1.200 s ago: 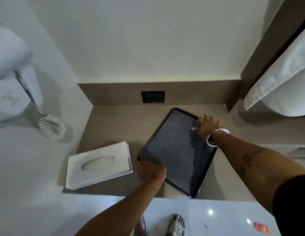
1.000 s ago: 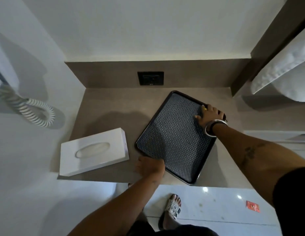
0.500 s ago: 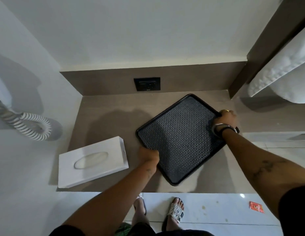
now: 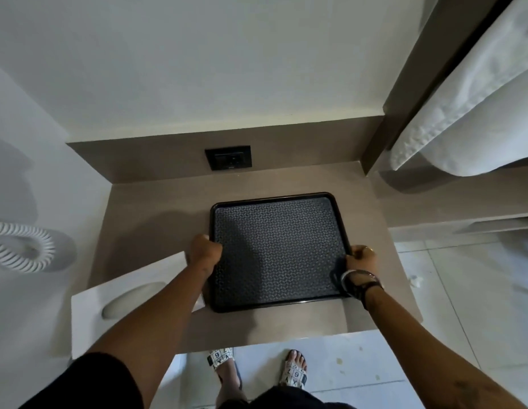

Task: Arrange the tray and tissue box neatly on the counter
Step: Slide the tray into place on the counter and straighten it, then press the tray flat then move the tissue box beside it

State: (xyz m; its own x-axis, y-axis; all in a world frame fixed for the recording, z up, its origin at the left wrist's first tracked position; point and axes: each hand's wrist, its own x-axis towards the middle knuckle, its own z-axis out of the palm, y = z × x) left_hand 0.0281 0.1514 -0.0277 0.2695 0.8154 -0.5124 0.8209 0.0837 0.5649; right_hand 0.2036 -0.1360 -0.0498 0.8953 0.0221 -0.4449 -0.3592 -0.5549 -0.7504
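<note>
A black rectangular tray (image 4: 279, 249) with a patterned mat lies flat on the brown counter (image 4: 144, 231), its edges square to the back wall. My left hand (image 4: 205, 250) grips the tray's left rim. My right hand (image 4: 360, 256), with bracelets at the wrist, grips the right rim. A white tissue box (image 4: 109, 305) lies at an angle at the counter's front left, partly hidden under my left forearm, its near corner touching or close to the tray's left side.
A black wall socket (image 4: 229, 157) sits in the backsplash behind the tray. A coiled white hairdryer cord (image 4: 23, 249) hangs on the left wall. White towels (image 4: 469, 107) hang at the upper right. My sandalled feet (image 4: 257, 367) stand on the tiled floor below the counter's front edge.
The tray has been turned from a diagonal position to square with the wall. Both hands shifted with it to its left and right rims. The tissue box stayed at the left.
</note>
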